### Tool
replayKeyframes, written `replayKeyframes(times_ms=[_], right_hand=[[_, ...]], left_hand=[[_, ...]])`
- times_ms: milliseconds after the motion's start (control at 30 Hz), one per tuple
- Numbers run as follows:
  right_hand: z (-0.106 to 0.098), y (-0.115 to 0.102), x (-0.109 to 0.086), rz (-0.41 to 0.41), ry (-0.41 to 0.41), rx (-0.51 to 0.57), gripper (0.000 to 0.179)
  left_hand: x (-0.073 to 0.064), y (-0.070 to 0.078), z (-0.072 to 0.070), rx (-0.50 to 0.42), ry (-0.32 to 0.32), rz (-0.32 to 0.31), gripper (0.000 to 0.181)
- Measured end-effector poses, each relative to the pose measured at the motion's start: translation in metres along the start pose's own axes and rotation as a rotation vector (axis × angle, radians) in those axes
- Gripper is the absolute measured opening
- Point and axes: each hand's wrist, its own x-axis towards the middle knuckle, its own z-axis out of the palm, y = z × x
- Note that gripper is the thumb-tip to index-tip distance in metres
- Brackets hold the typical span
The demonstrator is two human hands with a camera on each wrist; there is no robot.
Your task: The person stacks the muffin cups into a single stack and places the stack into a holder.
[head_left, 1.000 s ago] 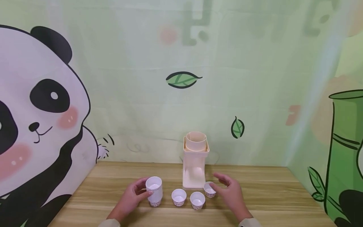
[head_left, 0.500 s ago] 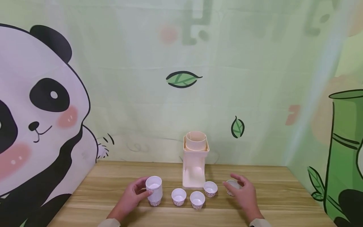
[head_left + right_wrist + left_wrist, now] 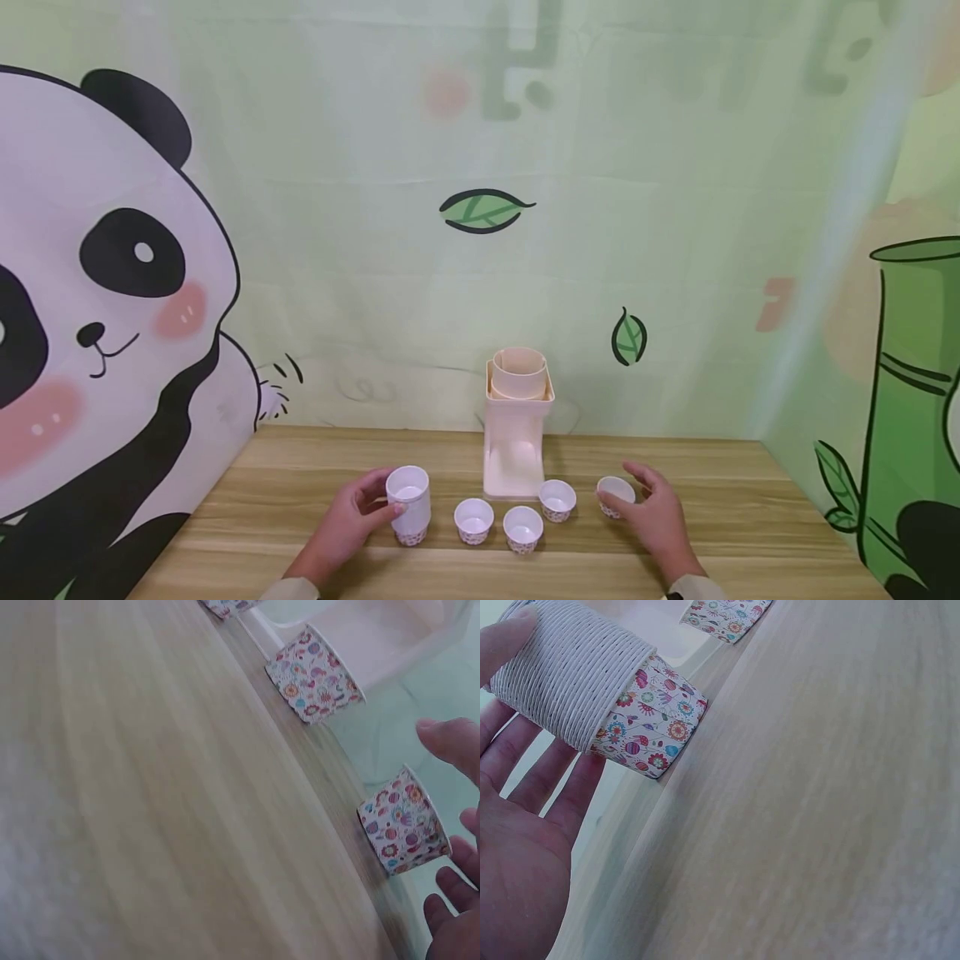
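Observation:
My left hand grips a tall stack of white paper cups, thumb in front and fingers behind. In the left wrist view the stack's rims lie in close rings above a flowered bottom cup, which stands on the table. At the right, my right hand is around a single flowered paper cup, thumb and fingers spread. The right wrist view shows the thumb apart from that cup, with fingertips right beside its rim. Three more cups stand between the hands: one left, one middle, one right.
A pale pink cup holder with a round container in its top stands behind the cups. The wooden table ends at a printed cloth wall with a panda and leaves.
My right hand has moved right from the cup beside the holder, set another cup farther right, and loosened its fingers from it. The left hand keeps the stack in place.

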Motion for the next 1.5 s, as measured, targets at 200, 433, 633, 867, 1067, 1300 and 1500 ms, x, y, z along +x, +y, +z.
replayKeyframes(times_ms=[200,433,633,867,1067,1300,1500], right_hand=[[0.0,0.008,0.003,0.027,-0.036,-0.043,0.081],[0.001,0.01,0.005,0.002,-0.036,-0.074,0.078],[0.003,0.011,0.007,-0.011,-0.044,-0.091,0.076],[0.004,0.015,0.009,-0.016,-0.045,-0.122,0.074],[0.005,0.016,0.007,-0.012,-0.036,-0.128,0.071],[0.007,0.01,0.001,-0.009,-0.033,-0.095,0.067],[0.009,0.002,-0.004,-0.002,-0.053,-0.085,0.068]], left_hand=[[0.0,0.001,0.001,-0.009,0.005,-0.003,0.053],[-0.001,0.003,0.002,-0.003,0.022,-0.018,0.053],[-0.002,0.004,0.001,-0.005,0.02,-0.017,0.054],[-0.002,0.006,0.001,-0.012,0.015,-0.053,0.055],[-0.001,0.004,0.002,-0.011,0.009,-0.028,0.054],[-0.002,0.004,0.001,-0.019,0.007,-0.019,0.054],[-0.003,0.01,0.001,-0.011,0.007,-0.032,0.054]])
